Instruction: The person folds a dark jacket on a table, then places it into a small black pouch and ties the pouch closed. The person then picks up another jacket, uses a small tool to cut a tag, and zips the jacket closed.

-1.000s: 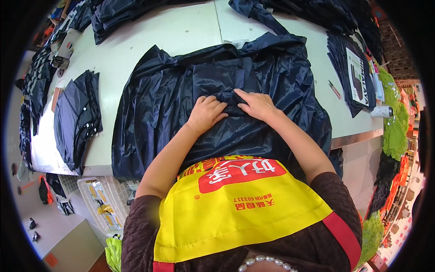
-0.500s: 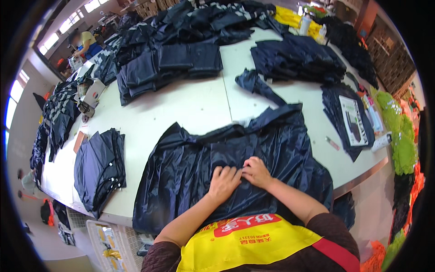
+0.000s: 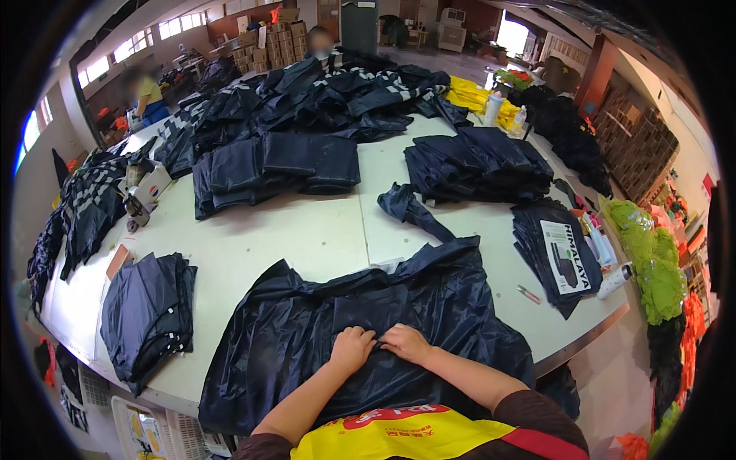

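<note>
Behind a long pale counter [image 3: 307, 239] the workroom runs back to stacked cartons [image 3: 272, 47] and bright windows. Dark garments with checked panels lie in a broad heap [image 3: 307, 96] over its far end. A navy garment [image 3: 376, 313] spreads wrinkled across the near edge, right before the person. Beyond it sit two folded piles [image 3: 276, 170] [image 3: 479, 165]; a fanned stack [image 3: 149, 318] lies to the left. The left hand [image 3: 353, 349] and right hand [image 3: 406, 343] rest on the garment's middle, fingers curled, fingertips nearly meeting; whether they pinch cloth I cannot tell. Small snips [image 3: 529, 295] lie right of the garment.
</note>
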### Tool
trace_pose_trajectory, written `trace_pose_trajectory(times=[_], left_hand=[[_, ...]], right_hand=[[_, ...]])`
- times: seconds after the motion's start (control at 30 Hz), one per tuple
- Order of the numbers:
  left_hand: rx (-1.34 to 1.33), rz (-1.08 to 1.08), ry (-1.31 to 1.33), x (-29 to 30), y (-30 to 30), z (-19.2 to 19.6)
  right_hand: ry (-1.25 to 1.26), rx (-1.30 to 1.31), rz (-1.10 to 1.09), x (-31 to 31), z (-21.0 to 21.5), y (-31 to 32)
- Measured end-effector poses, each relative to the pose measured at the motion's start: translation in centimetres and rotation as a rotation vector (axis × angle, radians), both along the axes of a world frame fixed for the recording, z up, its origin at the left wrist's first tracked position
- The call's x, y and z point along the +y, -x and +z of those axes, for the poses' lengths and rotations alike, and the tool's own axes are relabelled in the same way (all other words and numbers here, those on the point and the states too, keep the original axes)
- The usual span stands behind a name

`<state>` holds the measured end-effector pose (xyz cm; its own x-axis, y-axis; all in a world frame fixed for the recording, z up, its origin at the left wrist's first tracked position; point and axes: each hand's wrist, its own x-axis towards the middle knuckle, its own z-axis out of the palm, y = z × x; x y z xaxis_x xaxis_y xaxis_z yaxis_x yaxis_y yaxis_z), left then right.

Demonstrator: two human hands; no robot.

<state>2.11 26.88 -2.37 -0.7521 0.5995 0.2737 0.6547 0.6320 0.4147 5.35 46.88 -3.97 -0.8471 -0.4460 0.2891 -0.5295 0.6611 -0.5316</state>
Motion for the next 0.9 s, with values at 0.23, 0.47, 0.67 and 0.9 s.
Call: trace_pose_trajectory(times=[0.23, 0.47, 0.67, 0.9], left_hand=[[0.201, -0.187, 0.016, -1.0, 0.2, -0.2], [0.028, -0.107, -0.015, -0.8, 3.3, -1.0], [0.194, -0.144, 0.058, -0.3, 2.7, 0.6], [0.002, -0.182, -0.188, -0.9, 6.1, -1.9]], right_hand=[[-0.103, -0.013, -0.058, -0.4, 1.3, 0.8], [-0.058, 0.079, -0.004, -0.2, 0.3, 2.3], [-0.078, -0.310, 0.008, 1.0, -0.3, 5.8], [-0.049, 0.163, 0.037, 0.3, 0.3, 5.2]])
